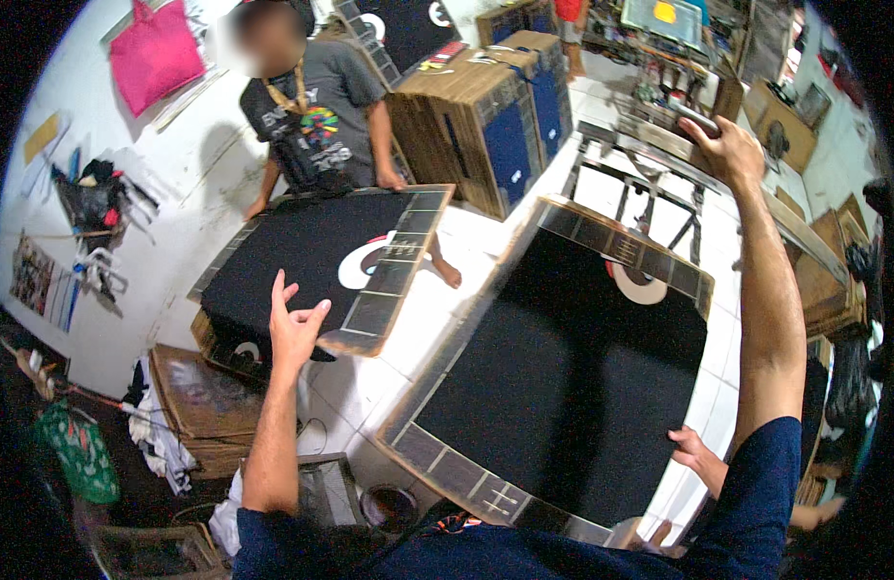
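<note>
My left hand (297, 329) is raised with its fingers apart and nothing in them. It shows in front of a board (374, 319) covered with black cloth (282, 242) bearing a white, red and grey print; I cannot tell whether it touches the board. At the upper right, my right hand (735, 153) is closed around a grey bar-like handle (696, 121); the far part is hard to make out. Below, a second board (466, 474) carries black cloth (563, 387) with a similar round print. Another person's hand (693, 454) is at its right edge.
A co-worker (321, 126) holds the left board's far edge. Stacked brown boards (466, 97) stand behind. A metal frame stand (650, 184) is at the far right. More boards (200, 406), a dark round container (389, 507) and a pink bag (155, 58) are on the left.
</note>
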Action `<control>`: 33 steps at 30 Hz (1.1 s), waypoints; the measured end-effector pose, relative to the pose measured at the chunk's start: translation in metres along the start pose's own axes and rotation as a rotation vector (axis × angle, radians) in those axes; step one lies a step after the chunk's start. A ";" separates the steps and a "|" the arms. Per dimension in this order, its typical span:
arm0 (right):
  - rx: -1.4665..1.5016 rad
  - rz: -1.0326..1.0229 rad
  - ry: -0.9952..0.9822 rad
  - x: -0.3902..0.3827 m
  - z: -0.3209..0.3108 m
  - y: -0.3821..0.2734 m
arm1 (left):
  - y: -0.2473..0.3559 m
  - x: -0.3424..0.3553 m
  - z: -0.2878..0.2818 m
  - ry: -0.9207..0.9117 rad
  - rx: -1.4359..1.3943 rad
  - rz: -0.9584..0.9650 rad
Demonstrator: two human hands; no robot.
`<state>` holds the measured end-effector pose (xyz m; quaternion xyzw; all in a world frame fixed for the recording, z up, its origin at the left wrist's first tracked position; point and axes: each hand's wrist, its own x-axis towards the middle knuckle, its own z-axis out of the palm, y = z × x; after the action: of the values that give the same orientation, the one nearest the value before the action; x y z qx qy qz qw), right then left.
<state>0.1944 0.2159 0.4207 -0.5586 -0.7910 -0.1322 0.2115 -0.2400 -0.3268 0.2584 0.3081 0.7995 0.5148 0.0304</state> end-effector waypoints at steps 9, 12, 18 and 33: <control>-0.017 -0.032 0.143 -0.024 -0.003 -0.013 | -0.043 0.085 -0.088 -0.275 0.353 -0.043; -0.052 0.004 0.125 -0.028 -0.002 -0.018 | -0.069 0.123 -0.083 -0.443 0.425 -0.141; -0.022 0.033 0.124 -0.025 0.001 -0.016 | -0.150 0.169 -0.019 -0.494 0.506 -0.124; -0.042 0.060 0.115 -0.009 0.001 -0.003 | -0.284 0.100 0.115 -0.681 0.275 -0.235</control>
<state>0.1940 0.2079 0.4154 -0.5779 -0.7575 -0.1745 0.2485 -0.4098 -0.2618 -0.0079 0.3691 0.8349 0.2640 0.3114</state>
